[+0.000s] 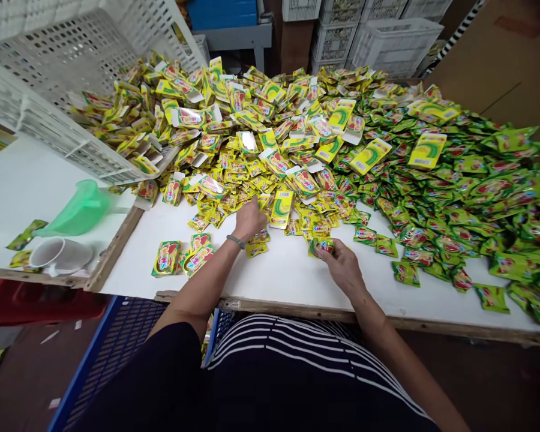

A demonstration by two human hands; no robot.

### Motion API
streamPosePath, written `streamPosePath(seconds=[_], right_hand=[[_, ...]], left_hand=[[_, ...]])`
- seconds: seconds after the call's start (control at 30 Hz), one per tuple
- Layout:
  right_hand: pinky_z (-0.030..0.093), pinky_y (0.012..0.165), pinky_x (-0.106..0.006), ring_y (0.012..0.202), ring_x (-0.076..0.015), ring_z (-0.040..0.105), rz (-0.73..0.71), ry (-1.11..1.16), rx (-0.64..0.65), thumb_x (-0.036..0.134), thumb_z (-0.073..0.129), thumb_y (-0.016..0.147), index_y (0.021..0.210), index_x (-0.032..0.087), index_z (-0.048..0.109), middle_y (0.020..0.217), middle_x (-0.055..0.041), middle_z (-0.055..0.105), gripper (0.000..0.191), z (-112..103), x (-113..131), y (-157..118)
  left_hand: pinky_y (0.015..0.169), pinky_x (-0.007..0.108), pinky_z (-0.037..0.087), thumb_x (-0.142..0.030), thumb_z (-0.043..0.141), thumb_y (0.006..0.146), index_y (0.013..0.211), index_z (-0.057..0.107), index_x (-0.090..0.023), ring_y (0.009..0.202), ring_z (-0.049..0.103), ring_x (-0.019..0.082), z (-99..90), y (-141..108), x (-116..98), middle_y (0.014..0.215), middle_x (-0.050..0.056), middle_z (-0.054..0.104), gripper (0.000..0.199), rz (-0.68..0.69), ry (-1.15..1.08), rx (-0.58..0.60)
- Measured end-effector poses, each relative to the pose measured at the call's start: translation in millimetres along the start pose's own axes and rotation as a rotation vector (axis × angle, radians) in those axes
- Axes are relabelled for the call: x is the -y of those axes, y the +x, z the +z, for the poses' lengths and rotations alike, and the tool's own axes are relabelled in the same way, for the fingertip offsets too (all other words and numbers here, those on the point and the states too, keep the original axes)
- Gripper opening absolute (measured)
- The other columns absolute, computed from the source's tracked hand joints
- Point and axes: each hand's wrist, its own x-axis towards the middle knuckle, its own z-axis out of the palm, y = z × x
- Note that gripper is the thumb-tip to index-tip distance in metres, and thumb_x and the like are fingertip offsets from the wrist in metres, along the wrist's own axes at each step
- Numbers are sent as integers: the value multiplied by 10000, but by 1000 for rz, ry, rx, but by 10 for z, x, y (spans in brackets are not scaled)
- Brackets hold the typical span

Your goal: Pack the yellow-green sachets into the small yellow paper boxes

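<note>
My right hand (344, 267) pinches a small green candy packet (320, 246) just above the white tabletop. At the front edge of the heap is my left hand (251, 219), fingers curled down among small yellow packets (256, 249); its fingertips are partly hidden, so what they grip does not show. Just right of it lies a flat yellow carton (281, 209) with a green swirl. Several filled cartons (165, 258) rest on the table left of my left forearm. Behind both hands spreads a heap of open yellow cartons (270, 141) over small yellow packets.
Green packets (454, 198) pile up along the right. A tipped white crate (67, 129) spills cartons at the left. Beside it are a green scoop (78, 210) and a white mug (62, 255). A blue crate (112, 348) stands below the table's wooden edge (292, 309).
</note>
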Motion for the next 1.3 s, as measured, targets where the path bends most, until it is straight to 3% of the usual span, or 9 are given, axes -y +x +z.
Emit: streamPosePath(seconds=[0.1, 0.2, 0.3, 0.37, 0.53, 0.73, 0.93, 1.1, 1.3], right_hand=[[510, 724, -359, 737, -180, 607, 66, 248, 48, 530, 679, 729, 933, 207, 594, 814, -14, 673, 392, -40, 48, 8], [533, 760, -369, 755, -175, 618, 60, 429, 75, 524, 737, 673, 926, 218, 607, 812, -6, 674, 418, -57, 224, 36], [534, 785, -346, 783, -167, 621, 4, 497, 55, 494, 732, 691, 960, 248, 608, 816, 7, 667, 385, -126, 456, 126], [527, 785, -336, 805, -175, 618, -43, 429, 110, 485, 717, 704, 977, 261, 603, 827, 6, 663, 371, -213, 563, 213], [466, 693, -313, 762, -186, 560, -109, -48, 365, 399, 617, 777, 895, 222, 599, 811, -20, 631, 213, -441, 595, 330], [332, 585, -266, 618, -137, 425, -94, -343, 648, 316, 541, 801, 733, 203, 530, 650, 14, 497, 132, -520, 664, 315], [324, 616, -260, 649, -137, 474, -136, -512, 673, 239, 584, 782, 814, 189, 639, 696, -4, 584, 80, -431, 807, 233], [364, 650, -266, 714, -163, 551, -145, -547, 607, 248, 601, 807, 973, 205, 698, 797, -30, 672, 197, -377, 864, 130], [421, 798, -309, 948, -222, 602, -266, -629, 743, 231, 554, 853, 1045, 216, 708, 1027, -88, 691, 246, -415, 848, 159]], left_hand=[[797, 356, 497, -220, 608, 739, 1167, 590, -147, 871, 645, 244, -37, -85, 79, 899, 79, 694, 434, 5, -533, 48], [758, 319, 507, -320, 713, 697, 1002, 613, -133, 788, 639, 186, 43, -307, 36, 882, 55, 693, 371, 79, -1026, 283], [758, 290, 494, -354, 834, 600, 919, 633, -125, 775, 625, 157, 217, -544, -95, 871, 48, 695, 442, 189, -1100, 585], [736, 272, 486, -357, 858, 582, 898, 639, -124, 762, 619, 147, 346, -655, -177, 838, 37, 689, 450, 231, -1076, 690], [619, 229, 443, -350, 887, 553, 824, 606, -129, 641, 590, 109, 564, -775, -237, 701, -14, 642, 449, 157, -1125, 692], [603, 213, 447, -319, 900, 534, 828, 582, -117, 580, 589, 75, 618, -915, -229, 664, -30, 649, 478, -4, -1215, 769], [692, 246, 511, -231, 928, 450, 793, 567, -119, 633, 647, 99, 649, -1055, -248, 675, -25, 675, 511, -151, -1345, 803], [735, 264, 515, -221, 925, 475, 834, 567, -123, 663, 662, 109, 606, -1140, -221, 690, -16, 686, 517, -182, -1393, 767], [734, 243, 498, -259, 912, 528, 865, 584, -128, 700, 655, 97, 556, -1186, -198, 754, -12, 695, 487, -133, -1417, 743]])
